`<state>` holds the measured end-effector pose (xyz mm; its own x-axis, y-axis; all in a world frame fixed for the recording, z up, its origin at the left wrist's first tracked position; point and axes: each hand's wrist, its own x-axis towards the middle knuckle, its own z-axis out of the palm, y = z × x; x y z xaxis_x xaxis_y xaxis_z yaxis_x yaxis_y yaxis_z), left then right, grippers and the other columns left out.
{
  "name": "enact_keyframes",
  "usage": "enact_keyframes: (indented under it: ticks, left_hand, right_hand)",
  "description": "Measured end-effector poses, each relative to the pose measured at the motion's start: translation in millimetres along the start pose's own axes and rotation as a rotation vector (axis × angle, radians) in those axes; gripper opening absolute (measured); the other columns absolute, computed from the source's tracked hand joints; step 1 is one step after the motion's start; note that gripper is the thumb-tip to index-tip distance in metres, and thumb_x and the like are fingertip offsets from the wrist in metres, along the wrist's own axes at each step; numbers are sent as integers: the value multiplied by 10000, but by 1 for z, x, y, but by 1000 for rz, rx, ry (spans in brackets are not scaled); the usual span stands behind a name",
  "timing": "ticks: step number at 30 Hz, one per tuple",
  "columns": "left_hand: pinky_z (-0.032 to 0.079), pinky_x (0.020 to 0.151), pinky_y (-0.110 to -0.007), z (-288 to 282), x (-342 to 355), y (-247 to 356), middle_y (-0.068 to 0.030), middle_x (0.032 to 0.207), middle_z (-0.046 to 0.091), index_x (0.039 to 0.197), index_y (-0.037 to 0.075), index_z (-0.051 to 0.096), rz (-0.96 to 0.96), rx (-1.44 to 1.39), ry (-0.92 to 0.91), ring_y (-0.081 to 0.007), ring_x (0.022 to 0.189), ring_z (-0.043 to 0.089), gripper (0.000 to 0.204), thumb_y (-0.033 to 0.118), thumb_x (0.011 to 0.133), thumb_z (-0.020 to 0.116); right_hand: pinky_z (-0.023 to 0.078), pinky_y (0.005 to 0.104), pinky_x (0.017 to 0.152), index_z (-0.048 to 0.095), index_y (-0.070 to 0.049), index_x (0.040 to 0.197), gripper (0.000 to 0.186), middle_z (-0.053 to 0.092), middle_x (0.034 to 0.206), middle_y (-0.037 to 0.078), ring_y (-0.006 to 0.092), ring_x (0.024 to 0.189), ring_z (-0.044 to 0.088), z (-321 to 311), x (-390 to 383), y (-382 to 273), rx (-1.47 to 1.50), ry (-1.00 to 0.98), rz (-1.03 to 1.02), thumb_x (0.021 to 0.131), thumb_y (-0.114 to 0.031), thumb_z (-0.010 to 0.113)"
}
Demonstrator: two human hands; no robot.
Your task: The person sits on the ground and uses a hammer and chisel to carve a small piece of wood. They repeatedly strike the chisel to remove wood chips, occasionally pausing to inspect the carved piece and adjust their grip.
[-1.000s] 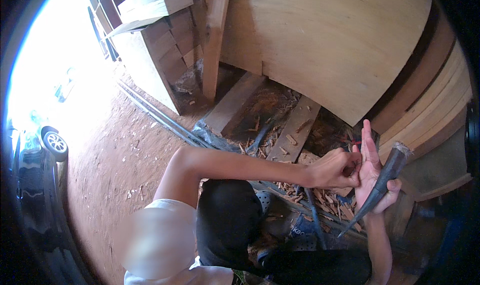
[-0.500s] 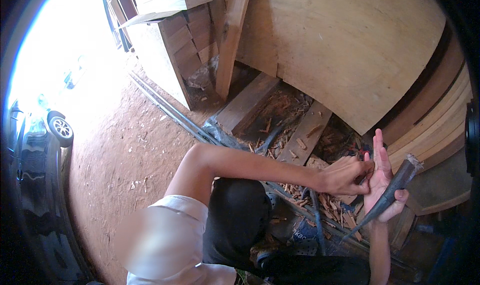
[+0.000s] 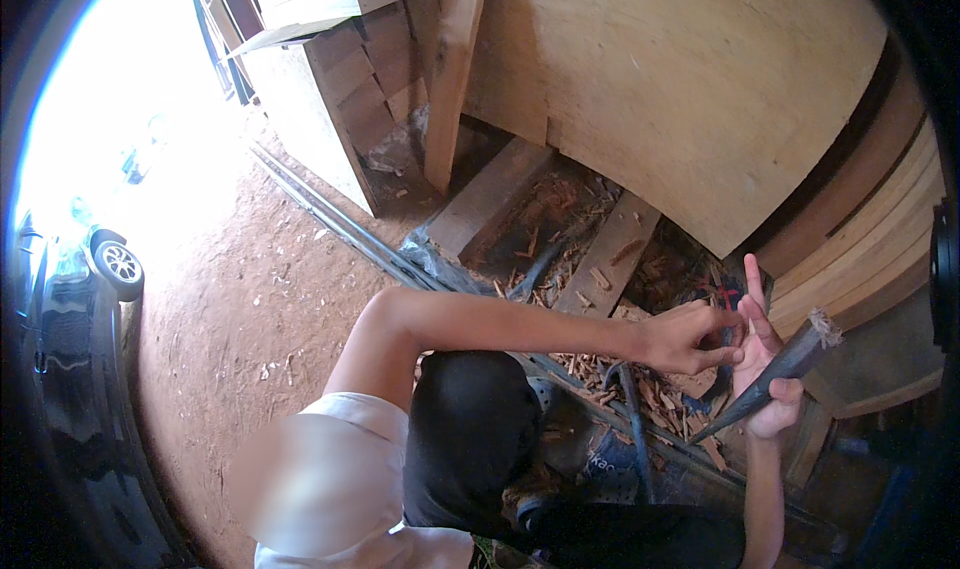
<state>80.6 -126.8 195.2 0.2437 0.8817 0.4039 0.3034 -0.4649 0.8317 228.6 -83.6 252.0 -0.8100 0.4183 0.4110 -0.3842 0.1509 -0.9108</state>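
Note:
My left hand reaches across from the left, thumb and fingertips pinched together against the fingers of my right hand. Whatever may be in that pinch is too small or hidden to make out. My right hand is turned palm up, one finger pointing upward and the others partly bent behind the left fingertips. Its thumb clamps a dark grey tapered bar against the palm. The bar's thick, frayed end points up and to the right, and its thin tip slants down to the left.
Wood chips litter the ground below my hands, beside planks and long metal pipes. A large plywood sheet leans ahead, with curved-looking boards to the right. A dark car stands at far left.
The fingers of my right hand have bent, leaving one pointing up. My left hand has shifted slightly, still pinched at the right fingers. The tapered bar has tilted a little flatter.

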Motion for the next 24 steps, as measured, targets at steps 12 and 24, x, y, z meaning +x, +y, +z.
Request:
enact_keyframes:
  ticks: [12, 24]
  left_hand:
    - [361, 424, -228, 20, -14, -23, 33, 578, 435, 760, 37, 510, -288, -676, -196, -69, 472, 427, 421, 420, 929, 471]
    - [397, 438, -232, 18, -21, -31, 28, 581, 480, 713, 57, 504, -200, -690, -192, -65, 490, 464, 298, 280, 908, 538]
  right_hand:
    - [-13, 495, 1080, 583, -40, 1186, 684, 78, 1473, 261, 321, 1392, 14, 9, -4, 5, 25, -41, 72, 670, -486, 538]
    - [105, 491, 1083, 629, -98, 1111, 623, 205, 1436, 285, 328, 1389, 69, 16, -7, 7, 5, -108, 201, 671, -524, 513]
